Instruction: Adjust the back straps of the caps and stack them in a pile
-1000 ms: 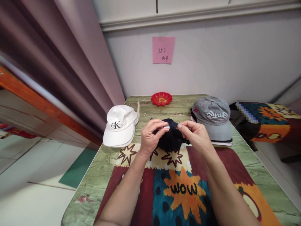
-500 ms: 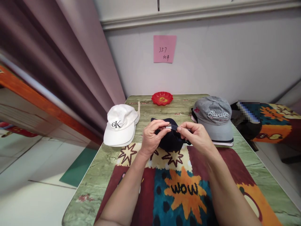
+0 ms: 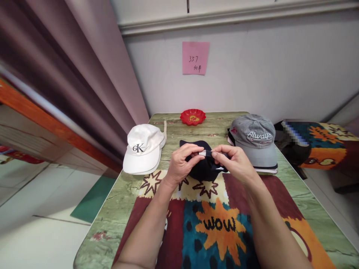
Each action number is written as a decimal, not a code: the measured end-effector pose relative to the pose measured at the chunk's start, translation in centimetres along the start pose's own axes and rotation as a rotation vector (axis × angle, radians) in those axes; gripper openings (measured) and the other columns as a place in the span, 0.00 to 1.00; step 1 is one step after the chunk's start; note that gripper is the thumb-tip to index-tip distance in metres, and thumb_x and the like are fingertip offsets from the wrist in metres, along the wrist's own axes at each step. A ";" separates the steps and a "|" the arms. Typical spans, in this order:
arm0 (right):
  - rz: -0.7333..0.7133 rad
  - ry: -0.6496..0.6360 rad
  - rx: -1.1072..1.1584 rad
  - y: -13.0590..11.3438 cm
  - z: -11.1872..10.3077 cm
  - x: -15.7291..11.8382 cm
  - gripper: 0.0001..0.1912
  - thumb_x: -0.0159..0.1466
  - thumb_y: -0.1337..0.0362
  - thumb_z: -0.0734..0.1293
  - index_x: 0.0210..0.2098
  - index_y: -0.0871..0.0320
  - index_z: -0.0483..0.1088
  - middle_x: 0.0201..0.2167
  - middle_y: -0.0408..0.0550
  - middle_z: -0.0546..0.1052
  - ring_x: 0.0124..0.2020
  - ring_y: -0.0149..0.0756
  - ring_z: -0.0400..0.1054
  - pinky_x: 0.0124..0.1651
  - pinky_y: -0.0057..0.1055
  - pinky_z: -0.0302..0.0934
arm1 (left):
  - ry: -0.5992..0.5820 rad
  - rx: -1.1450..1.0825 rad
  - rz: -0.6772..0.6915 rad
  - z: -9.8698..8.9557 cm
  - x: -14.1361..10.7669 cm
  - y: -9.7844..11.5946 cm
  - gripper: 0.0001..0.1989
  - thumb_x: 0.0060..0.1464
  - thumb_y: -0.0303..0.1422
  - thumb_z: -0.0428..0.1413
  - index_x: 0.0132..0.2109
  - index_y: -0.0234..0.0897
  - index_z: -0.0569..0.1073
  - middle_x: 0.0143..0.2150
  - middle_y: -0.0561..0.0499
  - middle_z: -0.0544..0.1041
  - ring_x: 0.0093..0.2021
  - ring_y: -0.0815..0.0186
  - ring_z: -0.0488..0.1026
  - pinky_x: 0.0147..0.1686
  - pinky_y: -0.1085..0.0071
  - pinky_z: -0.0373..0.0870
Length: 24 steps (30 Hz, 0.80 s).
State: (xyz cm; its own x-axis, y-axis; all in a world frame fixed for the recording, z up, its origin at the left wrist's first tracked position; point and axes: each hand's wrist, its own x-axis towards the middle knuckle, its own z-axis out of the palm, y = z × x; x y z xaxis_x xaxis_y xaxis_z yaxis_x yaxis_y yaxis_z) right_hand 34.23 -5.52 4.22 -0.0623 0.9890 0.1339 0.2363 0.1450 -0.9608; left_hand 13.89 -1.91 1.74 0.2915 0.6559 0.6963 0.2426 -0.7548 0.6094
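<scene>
A dark navy or black cap (image 3: 206, 170) rests at the middle of the table, its back strap raised between my hands. My left hand (image 3: 183, 160) pinches the metal buckle (image 3: 202, 153) of that strap between thumb and fingers. Just to the right, my right hand (image 3: 234, 160) pinches the dark strap (image 3: 209, 153) close to the buckle. Both hands cover part of the cap. Left of it sits a white cap (image 3: 143, 149) with "CK" lettering. On the right, a grey cap (image 3: 254, 138) marked "Always" lies on top of other caps, whose brims show underneath.
A red scalloped dish (image 3: 193, 117) stands at the table's far side. A colourful mat (image 3: 218, 231) with "WOW" covers the near part of the green table (image 3: 95, 224). A pink note (image 3: 195, 58) is on the wall; a curtain (image 3: 92, 67) hangs at left.
Both hands keep their pinch on the buckle and strap, with only slight finger movement. The caps stay where they were; the view has shifted very slightly.
</scene>
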 end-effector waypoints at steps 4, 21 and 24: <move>0.008 0.003 0.011 -0.1 0.1 0.0 0.18 0.59 0.49 0.71 0.30 0.59 0.77 0.22 0.44 0.72 0.26 0.32 0.62 0.30 0.30 0.56 | -0.007 0.017 0.016 0.0 0.1 0.2 0.09 0.59 0.34 0.64 0.47 0.38 0.81 0.43 0.45 0.83 0.43 0.63 0.80 0.44 0.67 0.77; 0.042 0.088 0.059 1.2 1.7 0.6 0.16 0.60 0.51 0.70 0.33 0.59 0.78 0.24 0.45 0.74 0.27 0.33 0.64 0.32 0.30 0.56 | -0.027 0.029 -0.044 0.3 0.0 0.3 0.08 0.62 0.31 0.61 0.48 0.36 0.79 0.42 0.46 0.80 0.34 0.69 0.75 0.37 0.72 0.74; 0.033 0.088 0.036 1.2 1.8 0.6 0.16 0.60 0.51 0.70 0.31 0.59 0.77 0.24 0.45 0.74 0.27 0.32 0.62 0.31 0.30 0.54 | -0.044 0.035 -0.039 0.2 0.0 0.6 0.08 0.62 0.31 0.60 0.47 0.36 0.79 0.42 0.46 0.80 0.35 0.69 0.75 0.38 0.72 0.74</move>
State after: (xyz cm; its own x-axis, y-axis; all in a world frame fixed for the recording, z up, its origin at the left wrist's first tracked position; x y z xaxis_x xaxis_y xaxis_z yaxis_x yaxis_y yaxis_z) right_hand 32.71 -4.77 2.66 0.0311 0.9922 0.1211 0.2016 0.1124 -0.9730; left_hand 14.18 -2.35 2.01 0.3215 0.6847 0.6541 0.2867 -0.7287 0.6219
